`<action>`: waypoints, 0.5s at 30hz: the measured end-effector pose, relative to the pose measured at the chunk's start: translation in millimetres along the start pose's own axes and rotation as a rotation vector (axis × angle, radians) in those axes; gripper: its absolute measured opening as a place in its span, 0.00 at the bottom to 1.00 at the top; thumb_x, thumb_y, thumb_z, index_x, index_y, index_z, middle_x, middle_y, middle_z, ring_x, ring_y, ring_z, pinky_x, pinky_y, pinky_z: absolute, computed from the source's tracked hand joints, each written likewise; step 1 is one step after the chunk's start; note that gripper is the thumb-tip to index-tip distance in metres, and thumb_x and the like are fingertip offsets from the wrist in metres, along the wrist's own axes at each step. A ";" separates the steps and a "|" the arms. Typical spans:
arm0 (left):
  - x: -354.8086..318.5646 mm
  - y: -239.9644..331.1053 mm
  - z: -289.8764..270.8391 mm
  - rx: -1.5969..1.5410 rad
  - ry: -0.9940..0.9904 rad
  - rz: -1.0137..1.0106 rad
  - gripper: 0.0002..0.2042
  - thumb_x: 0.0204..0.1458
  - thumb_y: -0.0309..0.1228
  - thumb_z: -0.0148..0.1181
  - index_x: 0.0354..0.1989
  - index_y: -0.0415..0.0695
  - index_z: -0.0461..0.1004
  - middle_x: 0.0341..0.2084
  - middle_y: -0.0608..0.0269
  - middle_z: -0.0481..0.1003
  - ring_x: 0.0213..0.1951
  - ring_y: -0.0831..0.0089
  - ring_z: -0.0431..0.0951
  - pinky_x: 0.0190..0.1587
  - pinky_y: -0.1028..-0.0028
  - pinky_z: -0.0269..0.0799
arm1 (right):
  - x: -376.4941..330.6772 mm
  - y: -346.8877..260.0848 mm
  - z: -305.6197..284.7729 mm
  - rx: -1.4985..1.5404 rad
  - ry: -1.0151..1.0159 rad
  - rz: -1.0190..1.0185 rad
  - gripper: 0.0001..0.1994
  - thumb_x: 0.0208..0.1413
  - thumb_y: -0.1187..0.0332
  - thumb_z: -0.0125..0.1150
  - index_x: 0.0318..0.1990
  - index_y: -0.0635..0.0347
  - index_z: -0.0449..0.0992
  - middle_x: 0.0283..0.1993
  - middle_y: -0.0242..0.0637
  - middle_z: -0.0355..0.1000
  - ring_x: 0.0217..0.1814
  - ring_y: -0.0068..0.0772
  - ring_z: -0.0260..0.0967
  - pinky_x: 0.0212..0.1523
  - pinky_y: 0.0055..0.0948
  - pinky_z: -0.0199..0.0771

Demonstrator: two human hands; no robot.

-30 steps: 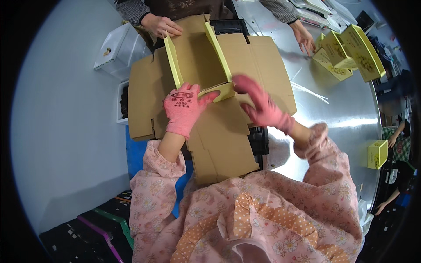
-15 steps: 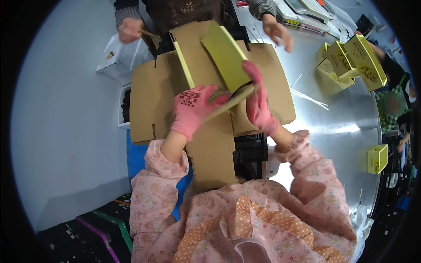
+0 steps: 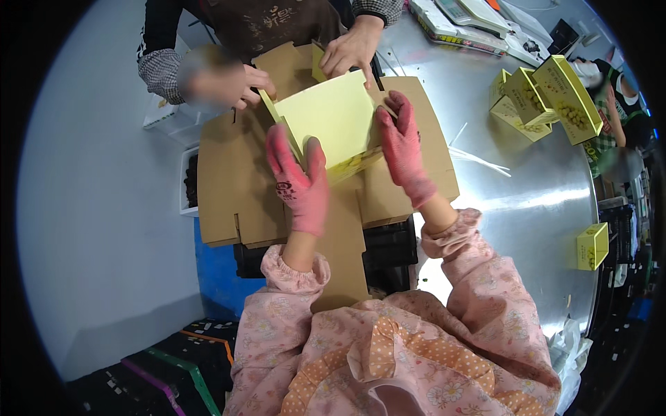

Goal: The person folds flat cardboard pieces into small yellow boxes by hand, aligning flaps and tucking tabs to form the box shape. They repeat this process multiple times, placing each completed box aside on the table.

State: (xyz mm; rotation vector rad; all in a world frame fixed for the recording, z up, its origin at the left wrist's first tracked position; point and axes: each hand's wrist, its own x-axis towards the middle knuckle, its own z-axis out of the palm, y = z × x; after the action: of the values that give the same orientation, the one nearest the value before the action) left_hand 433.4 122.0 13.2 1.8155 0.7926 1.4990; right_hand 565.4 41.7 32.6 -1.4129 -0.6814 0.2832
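Note:
A yellow carton box (image 3: 326, 118) stands tilted between my hands, its pale inside facing up and a grape picture on its near wall. My left hand (image 3: 300, 184), in a pink glove, pinches its left wall between thumb and fingers. At the right wall, my right hand (image 3: 402, 145), gloved in pink too, grips with fingers along the edge. Below the box lies a brown cardboard carton (image 3: 243, 180) with its flaps spread out. Across from me, a co-worker's left-side hand (image 3: 253, 87) touches the box's left wall, and their other hand (image 3: 347, 55) presses at its far edge.
Yellow boxes (image 3: 544, 97) stand stacked on the steel table (image 3: 513, 208), with another yellow box (image 3: 592, 247) near its right edge. White strips (image 3: 479, 159) lie beside the carton. Scales (image 3: 472, 21) sit at the back. A white box (image 3: 166, 114) stands by the wall; black crates (image 3: 392, 249) are below.
The yellow box has been turned so its inside faces up. My left hand has shifted to its left wall. The co-worker's hands have come in onto the box from the far side.

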 end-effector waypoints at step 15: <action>55.2 40.8 -43.1 1.096 -0.916 0.596 0.35 0.41 0.59 0.63 0.49 0.40 0.74 0.45 0.60 0.74 0.58 0.63 0.65 0.68 0.46 0.40 | 32.2 -13.4 -45.8 -0.806 -0.720 -0.911 0.37 0.33 0.58 0.73 0.57 0.49 0.69 0.62 0.39 0.64 0.64 0.44 0.61 0.66 0.51 0.57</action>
State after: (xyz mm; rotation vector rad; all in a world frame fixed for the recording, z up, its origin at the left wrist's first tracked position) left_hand 402.0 144.9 84.3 3.3601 0.6183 0.2067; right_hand 614.7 20.7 53.7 -1.5554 -2.1137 -0.2703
